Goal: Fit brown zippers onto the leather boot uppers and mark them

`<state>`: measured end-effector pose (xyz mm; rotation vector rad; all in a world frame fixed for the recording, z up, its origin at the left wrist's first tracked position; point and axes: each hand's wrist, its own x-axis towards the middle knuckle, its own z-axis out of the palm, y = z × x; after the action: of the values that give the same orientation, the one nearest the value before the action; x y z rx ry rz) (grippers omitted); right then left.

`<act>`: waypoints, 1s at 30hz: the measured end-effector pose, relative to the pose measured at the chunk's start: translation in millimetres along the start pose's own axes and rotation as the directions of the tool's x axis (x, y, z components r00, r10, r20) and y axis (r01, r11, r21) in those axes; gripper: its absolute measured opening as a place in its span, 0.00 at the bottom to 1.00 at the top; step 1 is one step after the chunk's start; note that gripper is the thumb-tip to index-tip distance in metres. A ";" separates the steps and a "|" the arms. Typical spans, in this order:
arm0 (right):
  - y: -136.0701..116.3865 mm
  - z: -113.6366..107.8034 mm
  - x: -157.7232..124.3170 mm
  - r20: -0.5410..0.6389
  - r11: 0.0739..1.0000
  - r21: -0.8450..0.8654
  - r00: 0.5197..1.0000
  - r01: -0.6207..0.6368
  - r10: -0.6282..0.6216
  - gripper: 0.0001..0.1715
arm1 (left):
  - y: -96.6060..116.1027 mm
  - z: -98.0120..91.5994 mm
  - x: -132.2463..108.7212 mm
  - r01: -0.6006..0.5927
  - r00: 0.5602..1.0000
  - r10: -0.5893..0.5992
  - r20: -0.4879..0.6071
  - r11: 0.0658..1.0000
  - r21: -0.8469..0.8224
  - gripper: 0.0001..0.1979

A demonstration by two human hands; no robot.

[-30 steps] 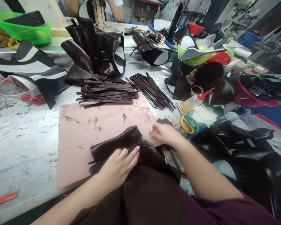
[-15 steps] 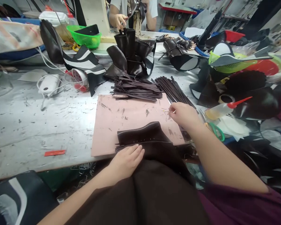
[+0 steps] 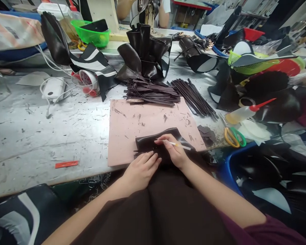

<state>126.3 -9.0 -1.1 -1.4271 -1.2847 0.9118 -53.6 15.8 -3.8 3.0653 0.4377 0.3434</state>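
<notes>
The right hand (image 3: 175, 154) gripped a thin white stick (image 3: 185, 147) on the dark leather piece (image 3: 148, 143), which lay on the pink mat (image 3: 142, 119) on the table (image 3: 40, 136), just at 12 o'clock from the left hand (image 3: 142, 169), which rested open and flat on its near edge.

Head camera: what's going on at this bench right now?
A seated person works on a dark leather piece lying at the near edge of a pink mat. The left hand presses flat on it; the right hand grips a thin white stick, its tip against the leather. Cut leather strips lie at the mat's far edge; a glue bottle and scissors lie to the right.
</notes>
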 end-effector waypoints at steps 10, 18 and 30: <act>-3.4 3.2 1.3 -0.095 0.986 -0.166 0.995 0.008 -0.024 0.11 | -2.7 5.3 0.5 -0.010 0.993 0.014 -0.114 0.999 0.034 0.18; 2.8 2.7 -1.9 -0.102 0.954 -0.284 0.986 0.094 -0.128 0.14 | -5.5 9.4 -0.4 -0.028 0.998 0.028 -0.049 1.000 -0.005 0.19; 4.4 4.1 -1.3 -0.053 0.911 -0.375 0.977 0.172 -0.207 0.13 | -3.9 9.4 0.4 0.003 0.998 -0.006 -0.062 0.999 -0.048 0.18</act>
<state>123.3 -9.5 -6.4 -1.5751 -1.5514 0.4819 -52.2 19.7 -13.1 3.0130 0.4323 0.4435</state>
